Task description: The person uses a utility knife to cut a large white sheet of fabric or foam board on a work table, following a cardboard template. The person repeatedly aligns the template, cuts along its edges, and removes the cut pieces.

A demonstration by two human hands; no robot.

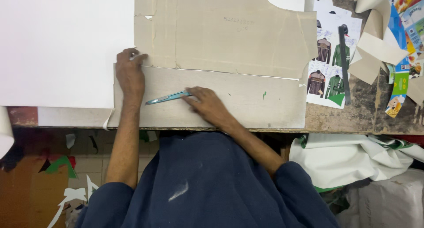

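Observation:
My left hand presses flat on the left end of a long grey cardboard strip near the table's front edge, fingertips at the seam below a larger cardboard pattern piece. My right hand rests on the same strip and grips a slim teal utility knife, whose blade end points left toward my left wrist. A thin cut line runs between the strip and the larger piece.
A big white sheet covers the table's left part. At the right lie printed jacket pictures, a dark ruler, cardboard offcuts and colourful papers. White and green fabric hangs below the table edge; scraps litter the floor at left.

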